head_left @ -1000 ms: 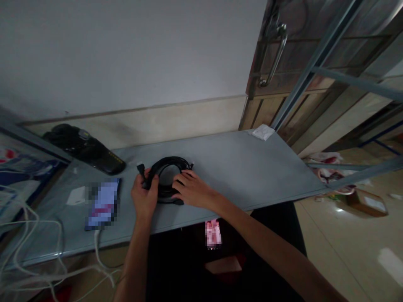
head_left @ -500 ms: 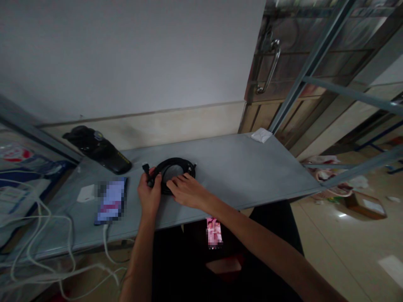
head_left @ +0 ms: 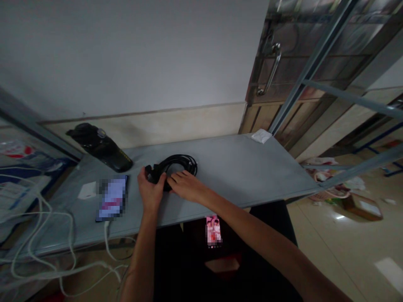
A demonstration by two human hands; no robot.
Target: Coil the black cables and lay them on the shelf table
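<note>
A coiled black cable [head_left: 181, 158] lies on the grey tabletop [head_left: 233, 167], near its front edge. My left hand [head_left: 151, 186] is closed around the left side of the coil, with a dark plug end [head_left: 148, 169] sticking up between thumb and fingers. On the lower right part of the loop, my right hand [head_left: 185, 184] has its fingers curled and grips the cable close to the left thumb. The strands under my fingers are partly hidden.
A black bottle [head_left: 102, 147] stands at the back left. Before it lies a phone [head_left: 112, 198] with a white cord, beside a white card-like piece [head_left: 87, 191]. White cables [head_left: 71, 235] hang at the left. A folded white tissue [head_left: 261, 135] sits at the far right corner.
The coil's strands have spread looser at the top right. The plug end has dropped lower into my left hand, and my right hand has shifted slightly.
</note>
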